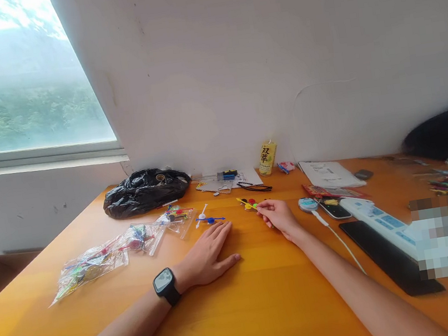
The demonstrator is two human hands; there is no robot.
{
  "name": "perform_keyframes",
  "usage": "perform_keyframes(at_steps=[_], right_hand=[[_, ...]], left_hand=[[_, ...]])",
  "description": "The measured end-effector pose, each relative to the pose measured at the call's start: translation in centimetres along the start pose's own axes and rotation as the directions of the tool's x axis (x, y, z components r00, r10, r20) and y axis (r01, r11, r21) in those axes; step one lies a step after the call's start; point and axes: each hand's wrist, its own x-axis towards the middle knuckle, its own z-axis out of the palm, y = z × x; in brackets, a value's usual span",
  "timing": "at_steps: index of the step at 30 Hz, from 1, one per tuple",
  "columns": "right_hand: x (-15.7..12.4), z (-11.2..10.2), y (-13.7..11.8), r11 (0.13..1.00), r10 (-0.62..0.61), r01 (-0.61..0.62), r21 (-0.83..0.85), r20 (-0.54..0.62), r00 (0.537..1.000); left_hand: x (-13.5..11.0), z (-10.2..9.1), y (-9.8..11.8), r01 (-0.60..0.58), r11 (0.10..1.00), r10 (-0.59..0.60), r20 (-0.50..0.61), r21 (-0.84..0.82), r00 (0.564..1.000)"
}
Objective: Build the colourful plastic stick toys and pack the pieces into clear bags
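Observation:
My left hand [207, 254] lies flat on the orange table [245, 311], fingers stretched out, with a black watch on its wrist. Just beyond its fingertips sits a small blue and white toy piece [210, 219]. My right hand [277, 217] is curled in a pinch on a small toy with yellow, red and green parts [248, 203], held just above the table. Left of my left hand lie clear plastic bags of colourful small parts [95, 261], one nearer bag [176, 218] by the blue piece.
A black plastic bag [145, 190] sits at the back left. By the wall stand a yellow drink can [267, 157], papers [328, 174] and glasses [254, 187]. To the right lie a white power strip [379, 223], a black slab [389, 258] and a phone [333, 209].

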Motion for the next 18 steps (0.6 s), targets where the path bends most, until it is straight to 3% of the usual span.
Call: perform_keyframes(at_steps=[11, 18], right_hand=[[0.2, 0.0, -0.1, 0.999, 0.036, -0.036, -0.013, 0.007, 0.999], [-0.4, -0.3, -1.1, 0.994, 0.113, -0.111, -0.018, 0.104, 0.988]], left_hand=[[0.0, 0.0, -0.1, 0.018, 0.999, -0.019, 0.04, 0.035, 0.999], [0.0, 0.1, -0.1, 0.016, 1.0, -0.017, 0.018, 0.009, 1.0]])
